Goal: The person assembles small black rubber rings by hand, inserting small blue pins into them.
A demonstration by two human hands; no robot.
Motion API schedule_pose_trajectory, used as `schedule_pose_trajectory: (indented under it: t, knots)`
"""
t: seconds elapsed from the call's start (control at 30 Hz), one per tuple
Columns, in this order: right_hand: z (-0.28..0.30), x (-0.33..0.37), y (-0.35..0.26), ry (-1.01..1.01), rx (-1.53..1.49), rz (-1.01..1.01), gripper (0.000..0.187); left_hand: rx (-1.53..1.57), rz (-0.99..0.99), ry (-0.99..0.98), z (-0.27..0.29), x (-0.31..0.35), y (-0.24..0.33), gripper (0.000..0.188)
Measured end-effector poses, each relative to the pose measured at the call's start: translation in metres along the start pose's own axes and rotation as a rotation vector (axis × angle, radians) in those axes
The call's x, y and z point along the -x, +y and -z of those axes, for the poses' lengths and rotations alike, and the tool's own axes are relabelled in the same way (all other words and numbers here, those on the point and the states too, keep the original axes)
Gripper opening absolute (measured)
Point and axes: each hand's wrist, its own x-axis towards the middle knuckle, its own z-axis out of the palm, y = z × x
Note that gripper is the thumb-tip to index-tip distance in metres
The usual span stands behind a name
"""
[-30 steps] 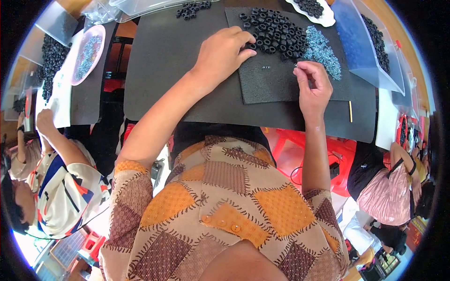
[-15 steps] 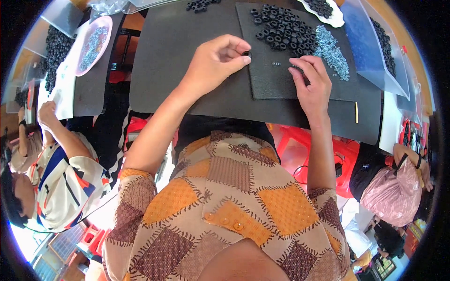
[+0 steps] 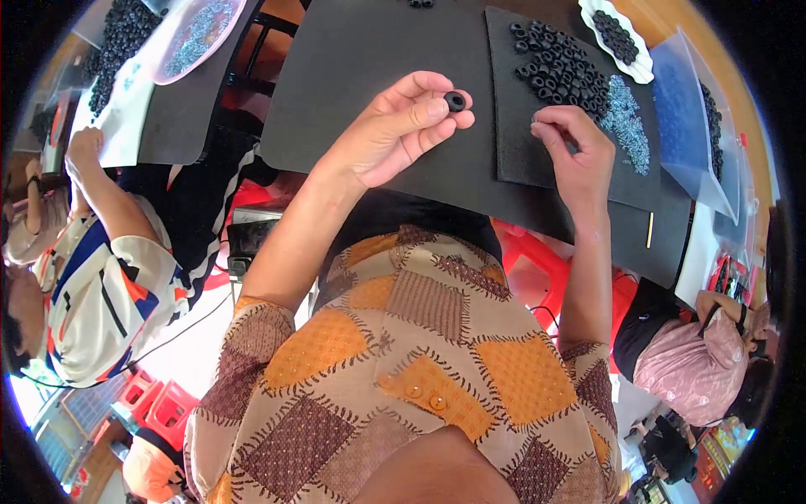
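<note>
Between the thumb and fingers of my left hand point(image 3: 401, 126) is a small black ring-shaped piece point(image 3: 454, 102), its hole turned up. That hand is raised over the dark table, left of a black foam mat point(image 3: 525, 164). My right hand point(image 3: 582, 160) is over the mat, thumb and forefinger pinched together. A tiny pale speck shows at those fingertips, too small to name. Beyond the right hand lies a heap of black ring-shaped pieces point(image 3: 558, 71). A pile of small clear bluish pieces point(image 3: 627, 126) spreads beside it, to the right of my fingers.
A white scalloped dish point(image 3: 646, 69) of black pieces stands at the far right, beside a clear plastic bin point(image 3: 682, 126). A thin wooden stick point(image 3: 650, 229) lies near the table's right edge. At left, a person point(image 3: 126, 277) sits by a pink-rimmed dish point(image 3: 160, 74).
The view has shifted, so the table things appear further right. My left hand has turned palm up, bringing the black ring-shaped piece into sight. My right hand's fingertips have closed into a pinch.
</note>
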Motion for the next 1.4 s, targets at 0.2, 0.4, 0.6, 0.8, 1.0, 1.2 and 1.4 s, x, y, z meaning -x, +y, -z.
schedule_pose_trajectory:
  t: [0.2, 0.4, 0.6, 0.8, 1.0, 1.2, 1.4]
  knots:
    - [-0.013, -0.01, -0.048, 0.043, -0.341, 0.105, 0.013, 0.008, -0.017, 0.034, -0.003, 0.005, -0.001, 0.026]
    - [-0.032, -0.013, -0.067, 0.024, -0.278, 0.162, 0.014, 0.026, -0.061, 0.056, -0.004, 0.011, 0.001, 0.027]
    - [-0.039, -0.018, -0.076, -0.005, -0.238, 0.212, 0.015, 0.068, -0.065, 0.102, -0.005, 0.014, 0.0, 0.025]
    - [-0.04, -0.022, -0.084, -0.007, -0.099, 0.2, 0.013, -0.05, -0.149, 0.144, -0.01, 0.017, -0.003, 0.024]
    - [-0.045, -0.027, -0.089, -0.037, 0.017, 0.244, 0.013, -0.165, -0.182, 0.19, -0.011, 0.02, -0.004, 0.021]
    - [-0.043, -0.04, -0.088, -0.229, -0.201, -0.011, 0.013, -0.143, -0.129, 0.199, -0.007, 0.025, -0.001, 0.022]
    - [-0.05, -0.076, -0.086, -0.565, -0.254, -0.098, 0.016, -0.081, -0.12, 0.255, -0.005, 0.031, 0.011, 0.024]
